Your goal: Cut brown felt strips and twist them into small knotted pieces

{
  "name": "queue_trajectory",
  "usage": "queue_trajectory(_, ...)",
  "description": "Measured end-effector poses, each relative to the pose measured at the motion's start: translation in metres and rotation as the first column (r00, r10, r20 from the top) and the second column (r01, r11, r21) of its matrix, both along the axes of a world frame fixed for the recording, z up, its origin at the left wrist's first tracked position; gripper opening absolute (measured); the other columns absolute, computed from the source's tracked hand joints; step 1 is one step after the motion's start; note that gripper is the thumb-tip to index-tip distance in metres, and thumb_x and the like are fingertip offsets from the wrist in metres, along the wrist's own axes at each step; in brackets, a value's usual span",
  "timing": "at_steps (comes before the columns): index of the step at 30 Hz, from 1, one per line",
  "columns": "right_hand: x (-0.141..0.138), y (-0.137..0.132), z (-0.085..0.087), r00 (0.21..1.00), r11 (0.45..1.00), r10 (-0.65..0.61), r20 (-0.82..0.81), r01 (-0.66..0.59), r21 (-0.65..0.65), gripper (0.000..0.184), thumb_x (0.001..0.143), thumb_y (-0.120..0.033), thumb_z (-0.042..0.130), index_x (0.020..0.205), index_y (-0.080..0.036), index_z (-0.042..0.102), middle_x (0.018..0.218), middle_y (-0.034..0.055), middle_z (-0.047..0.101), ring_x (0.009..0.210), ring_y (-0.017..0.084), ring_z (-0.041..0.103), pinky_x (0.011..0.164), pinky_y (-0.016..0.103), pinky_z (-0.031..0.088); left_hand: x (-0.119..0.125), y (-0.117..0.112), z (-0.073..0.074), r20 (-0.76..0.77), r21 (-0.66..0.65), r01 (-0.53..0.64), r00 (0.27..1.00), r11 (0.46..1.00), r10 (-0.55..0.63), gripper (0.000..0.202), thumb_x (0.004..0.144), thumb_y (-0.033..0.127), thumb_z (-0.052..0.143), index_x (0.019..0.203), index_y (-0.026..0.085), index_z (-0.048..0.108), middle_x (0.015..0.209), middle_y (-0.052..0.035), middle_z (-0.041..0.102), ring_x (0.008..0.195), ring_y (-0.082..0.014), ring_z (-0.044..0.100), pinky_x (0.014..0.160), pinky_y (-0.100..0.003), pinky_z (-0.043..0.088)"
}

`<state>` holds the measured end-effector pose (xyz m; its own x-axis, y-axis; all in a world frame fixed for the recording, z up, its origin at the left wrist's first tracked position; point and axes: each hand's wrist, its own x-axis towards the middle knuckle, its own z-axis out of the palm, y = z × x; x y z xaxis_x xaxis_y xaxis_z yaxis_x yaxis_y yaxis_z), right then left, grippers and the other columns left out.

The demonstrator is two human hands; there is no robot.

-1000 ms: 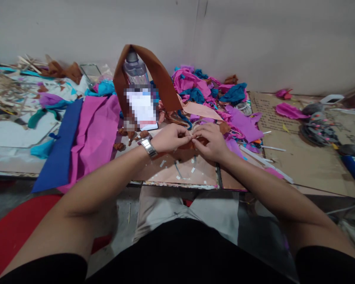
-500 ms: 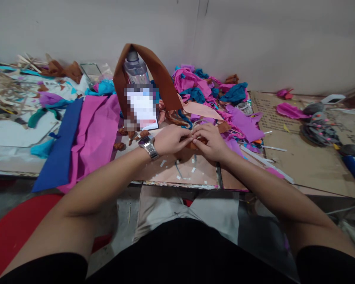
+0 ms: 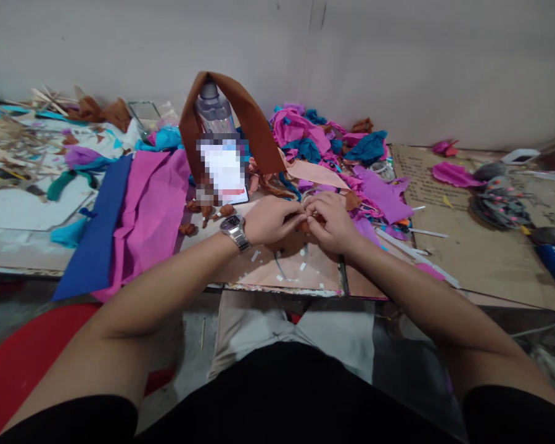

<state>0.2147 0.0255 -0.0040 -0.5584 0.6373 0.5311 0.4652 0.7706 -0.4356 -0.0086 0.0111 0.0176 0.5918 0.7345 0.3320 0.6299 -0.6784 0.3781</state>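
Note:
My left hand (image 3: pixel 269 219), with a metal watch (image 3: pixel 234 229) on its wrist, and my right hand (image 3: pixel 333 220) meet fingertip to fingertip over the brown work board (image 3: pixel 263 262). Both pinch a small brown piece of paper (image 3: pixel 304 226) between them; most of it is hidden by the fingers. A long brown paper strip (image 3: pixel 254 126) is draped over a plastic bottle (image 3: pixel 213 110) just behind my hands. Small brown crumpled bits (image 3: pixel 188 229) lie to the left of my left wrist.
A blue sheet (image 3: pixel 95 237) and a magenta sheet (image 3: pixel 145 216) lie at the left. A pile of pink, purple and teal paper scraps (image 3: pixel 333 148) sits behind my right hand. Cardboard (image 3: pixel 448 240) with dark tools (image 3: pixel 499 206) lies at the right. Wooden sticks (image 3: pixel 9 139) clutter the far left.
Both hands have stayed together on the brown piece, shifting slightly toward me and to the right. The left wrist has turned, so the watch face shows more.

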Motion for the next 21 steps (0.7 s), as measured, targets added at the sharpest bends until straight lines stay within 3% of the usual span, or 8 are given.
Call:
queue_trajectory(6,0.0026,-0.0008,0.0003,1.0,0.999,-0.005,-0.006,0.005,0.041,0.002,0.094,-0.026,0.063,0.093,-0.025,0.064,0.107,0.0058,0.074,0.111,0.028,0.062,0.1,0.049,0.038,-0.003,0.0023,-0.0006,0.009,-0.027,-0.018,1.0,0.999,0.019,0.036,0.105,0.043,0.05,0.1,0.02,0.077,0.083,-0.0058,0.076,0.075,-0.0186,0.067,0.069,-0.03,0.037)
queue_trajectory(16,-0.001,-0.0005,-0.0001,1.0,1.0,-0.011,-0.013,0.011,0.014,0.005,0.09,-0.02,0.059,0.086,-0.024,0.057,0.099,0.0063,0.071,0.104,0.027,0.061,0.094,0.047,0.039,-0.001,0.002,0.0003,0.057,-0.079,0.002,0.998,0.997,0.002,0.026,0.101,0.035,0.055,0.097,0.02,0.075,0.086,-0.004,0.076,0.074,-0.0165,0.066,0.071,-0.029,0.039)
queue_trajectory(21,0.0014,0.0003,-0.001,0.999,0.998,0.028,-0.036,-0.026,0.05,0.003,0.092,-0.023,0.063,0.089,-0.024,0.064,0.101,0.006,0.073,0.102,0.027,0.063,0.095,0.047,0.041,-0.0027,0.0023,0.0016,0.05,-0.093,0.003,0.999,0.996,0.002,0.024,0.1,0.033,0.056,0.099,0.019,0.076,0.087,-0.0039,0.077,0.076,-0.0164,0.068,0.072,-0.028,0.04)
